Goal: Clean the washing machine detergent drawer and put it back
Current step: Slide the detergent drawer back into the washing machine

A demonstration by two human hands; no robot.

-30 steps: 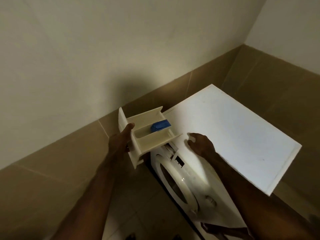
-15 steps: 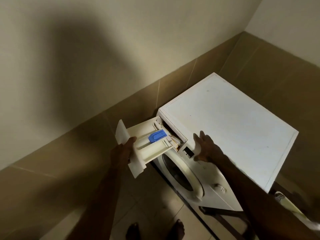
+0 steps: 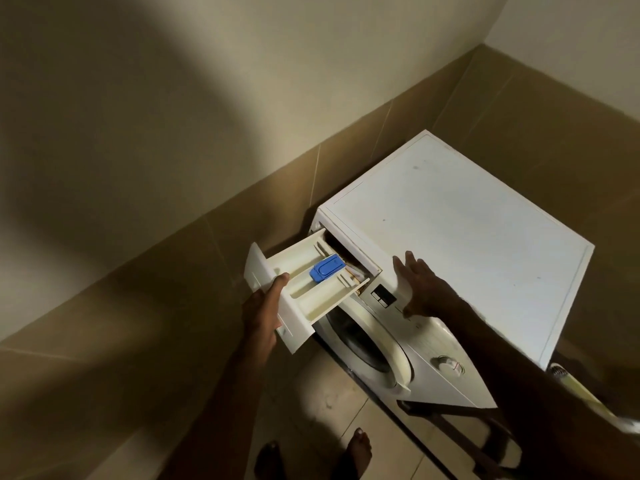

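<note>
My left hand (image 3: 260,315) grips the detergent drawer (image 3: 304,289) by its front panel, thumb hooked over the panel's top edge, rest of the fingers behind/under it, hidden. Drawer is white, tilted a bit, far end already inside the slot (image 3: 349,256) at the top left corner of the washing machine (image 3: 450,237), most of the drawer's length sticking out toward my left hand. Blue cap (image 3: 327,268) sits in the mid compartment, just beyond my left thumb. My right hand (image 3: 420,285) is flat, fingers straight and spread, palm pressing on the machine's front panel right of the slot, holding nothing. Small dark display (image 3: 383,295) between the drawer and my right hand. Round door (image 3: 374,344) below both hands, ajar, dial (image 3: 446,363) under my right forearm. My bare feet (image 3: 358,455) on the tiled floor (image 3: 311,410) near the frame's bottom. Tan wall tiles (image 3: 173,271) beyond my left hand.
</note>
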